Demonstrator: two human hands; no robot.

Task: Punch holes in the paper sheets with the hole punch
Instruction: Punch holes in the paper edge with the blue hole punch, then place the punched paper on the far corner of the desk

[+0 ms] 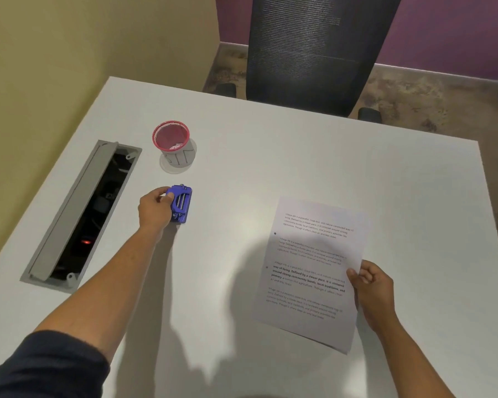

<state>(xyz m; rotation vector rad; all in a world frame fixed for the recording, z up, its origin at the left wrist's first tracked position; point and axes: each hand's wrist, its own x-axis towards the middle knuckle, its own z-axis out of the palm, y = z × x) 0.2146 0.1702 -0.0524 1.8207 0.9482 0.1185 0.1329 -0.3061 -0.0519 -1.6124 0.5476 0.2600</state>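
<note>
My R hand [371, 291] pinches the paper sheet [314, 271] by its right edge, just above the white table [242, 156]. L hand [156, 209], fingers clamped on blue hole punch [180, 203], near red mesh cup [171, 139].

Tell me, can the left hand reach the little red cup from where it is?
Probably yes. The left hand has its fingers on the blue hole punch, and the red cup stands just beyond it on the table, with nothing between. It would need to let go first.
</note>
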